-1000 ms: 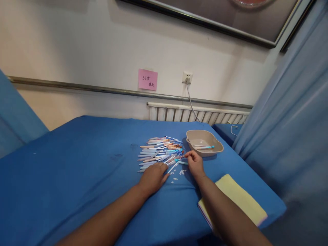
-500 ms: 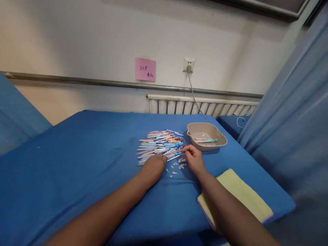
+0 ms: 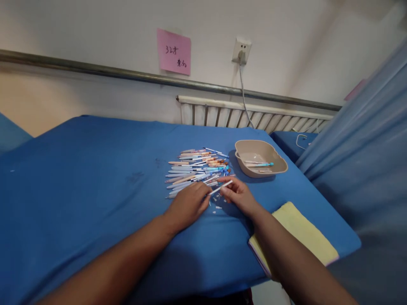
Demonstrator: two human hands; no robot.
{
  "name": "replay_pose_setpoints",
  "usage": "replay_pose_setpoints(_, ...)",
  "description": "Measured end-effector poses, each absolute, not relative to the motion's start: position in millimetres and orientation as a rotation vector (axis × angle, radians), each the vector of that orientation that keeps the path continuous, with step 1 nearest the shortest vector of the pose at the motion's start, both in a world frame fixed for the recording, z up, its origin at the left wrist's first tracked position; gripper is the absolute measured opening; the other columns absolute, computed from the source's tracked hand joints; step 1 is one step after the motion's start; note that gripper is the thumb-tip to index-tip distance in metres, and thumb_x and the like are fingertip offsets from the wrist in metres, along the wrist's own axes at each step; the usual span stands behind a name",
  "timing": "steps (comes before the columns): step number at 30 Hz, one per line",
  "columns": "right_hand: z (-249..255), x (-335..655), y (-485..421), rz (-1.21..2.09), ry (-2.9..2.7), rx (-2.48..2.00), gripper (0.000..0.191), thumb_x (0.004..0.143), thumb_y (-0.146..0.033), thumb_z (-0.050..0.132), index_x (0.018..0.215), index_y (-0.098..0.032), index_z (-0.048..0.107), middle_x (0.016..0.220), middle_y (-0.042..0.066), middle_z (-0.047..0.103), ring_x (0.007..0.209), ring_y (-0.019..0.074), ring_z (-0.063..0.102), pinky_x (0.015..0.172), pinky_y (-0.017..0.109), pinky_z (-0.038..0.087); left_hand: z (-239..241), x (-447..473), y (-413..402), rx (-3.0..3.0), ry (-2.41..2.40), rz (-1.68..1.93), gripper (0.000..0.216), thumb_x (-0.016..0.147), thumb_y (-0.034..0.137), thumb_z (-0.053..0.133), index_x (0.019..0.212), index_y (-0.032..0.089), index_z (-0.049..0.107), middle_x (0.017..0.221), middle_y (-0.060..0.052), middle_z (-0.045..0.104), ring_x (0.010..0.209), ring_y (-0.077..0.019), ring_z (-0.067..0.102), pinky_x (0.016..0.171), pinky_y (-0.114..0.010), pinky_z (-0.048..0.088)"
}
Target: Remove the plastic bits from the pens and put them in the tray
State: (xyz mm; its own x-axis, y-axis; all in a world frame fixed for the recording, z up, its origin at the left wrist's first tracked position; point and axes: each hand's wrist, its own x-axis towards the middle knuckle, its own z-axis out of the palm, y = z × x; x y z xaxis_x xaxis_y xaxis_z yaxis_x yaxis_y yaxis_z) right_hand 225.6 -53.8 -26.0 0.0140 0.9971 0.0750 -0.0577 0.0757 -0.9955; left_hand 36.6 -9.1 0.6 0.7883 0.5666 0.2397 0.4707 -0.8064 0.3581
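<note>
A thin white tube, like a pen refill (image 3: 221,187), slants between my hands above the table. My left hand (image 3: 189,203) pinches its lower left end, beside the near end of a pile of pens (image 3: 187,169). My right hand (image 3: 240,195) has thumb and forefinger closed about its upper right part. Several small white tapered pieces (image 3: 218,207) lie scattered on the cloth below my hands. The pens lie side by side in pale blue, orange and white, with loose white tubes among them.
A beige basin (image 3: 243,169) stands behind my right hand with a few pens (image 3: 260,164) in it. A folded yellow cloth (image 3: 300,228) lies under my right forearm. Blue cloth (image 3: 111,182) covers the table. A blue curtain (image 3: 365,148) hangs on the right.
The white tube is now raised between my hands, which have come closer together. My left hand has turned, showing its thumb. The camera view has shifted closer and tilted.
</note>
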Motion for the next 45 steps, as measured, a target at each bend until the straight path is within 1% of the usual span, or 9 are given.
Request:
replay_pose_setpoints(3,-19.8,224.0,-58.7,1.202,-1.23,-1.107,0.029,0.075,-0.046,0.065,0.084,-0.018,0.066,0.055,-0.004,0.053,0.043,0.0073,0.042,0.044,0.021,0.034,0.8,38.7,-16.5,2.653,0.704,0.472,0.02,0.092,0.023,0.039,0.1,0.019,0.057,0.097,-0.006,0.062,0.092,-0.0195,0.057,0.082,-0.033,0.045)
replay_pose_setpoints(6,-12.8,235.9,-60.6,1.042,-1.057,-1.102,0.033,0.077,-0.049,0.063,0.071,-0.017,0.064,0.05,-0.005,0.05,0.043,0.0076,0.041,0.044,0.021,0.034,-1.4,41.8,-23.7,2.599,0.718,0.52,0.029,0.093,0.025,0.036,0.116,0.021,0.053,0.113,-0.007,0.061,0.105,-0.0203,0.055,0.093,-0.035,0.043)
replay_pose_setpoints(11,-3.8,266.6,-59.5,0.739,-0.678,-0.968,0.029,0.076,-0.047,0.064,0.073,-0.019,0.059,0.053,-0.005,0.05,0.043,0.0069,0.039,0.041,0.02,0.032,-12.2,68.9,-42.5,2.707,0.488,0.388,0.035,0.092,0.026,0.04,0.126,0.02,0.049,0.129,-0.009,0.055,0.12,-0.0226,0.048,0.104,-0.04,0.037)
replay_pose_setpoints(17,-4.3,266.5,-59.3,0.767,-0.619,-0.924,0.026,0.077,-0.042,0.065,0.075,-0.017,0.061,0.057,-0.004,0.052,0.044,0.0051,0.041,0.042,0.018,0.03,-26.0,120.2,-51.7,2.857,0.43,0.361,0.047,0.087,0.031,0.051,0.131,0.017,0.044,0.141,-0.011,0.043,0.133,-0.0279,0.033,0.11,-0.045,0.026)
replay_pose_setpoints(24,-3.8,261.4,-59.3,0.778,-0.607,-0.984,0.032,0.077,-0.048,0.062,0.077,-0.017,0.06,0.057,-0.004,0.051,0.045,0.0072,0.04,0.042,0.02,0.03,-21.1,143.8,-42.6,2.902,0.356,0.312,0.043,0.084,0.037,0.057,0.122,0.017,0.052,0.137,-0.012,0.046,0.131,-0.0296,0.034,0.109,-0.046,0.025)
replay_pose_setpoints(31,-6.3,263.3,-58.7,0.772,-0.628,-0.98,0.033,0.077,-0.049,0.062,0.077,-0.017,0.06,0.058,-0.003,0.052,0.045,0.007,0.04,0.044,0.02,0.03,-18.8,99.9,-31.4,2.865,0.329,0.146,0.06,0.089,0.05,0.044,0.139,0.017,0.036,0.145,-0.012,0.04,0.135,-0.0272,0.031,0.112,-0.044,0.017)
replay_pose_setpoints(35,-5.6,261.3,-59.8,0.789,-0.654,-1.002,0.034,0.077,-0.051,0.061,0.077,-0.016,0.06,0.058,-0.002,0.052,0.045,0.007,0.04,0.043,0.02,0.03,-12.9,56.8,-14.1,2.847,0.364,0.073,0.061,0.091,0.049,0.04,0.144,0.021,0.029,0.149,-0.01,0.033,0.138,-0.0268,0.026,0.113,-0.044,0.017)
replay_pose_setpoints(41,-5.9,258.7,-62.7,0.795,-0.657,-1.006,0.03,0.077,-0.045,0.064,0.076,-0.016,0.061,0.058,-0.003,0.053,0.045,0.0068,0.04,0.044,0.02,0.03,2.0,31.9,-25.6,2.808,0.443,0.03,0.062,0.091,0.048,0.042,0.145,0.023,0.025,0.152,-0.009,0.027,0.14,-0.0271,0.02,0.113,-0.048,0.015)
replay_pose_setpoints(45,-8.3,258.5,-62.7,0.799,-0.649,-1.008,0.028,0.076,-0.044,0.065,0.076,-0.016,0.062,0.057,-0.004,0.053,0.045,0.0065,0.04,0.043,0.02,0.029,1.4,27.8,-59.7,2.688,0.367,0.002,0.067,0.088,0.047,0.048,0.146,0.025,0.021,0.152,-0.008,0.026,0.139,-0.0271,0.023,0.112,-0.047,0.022)
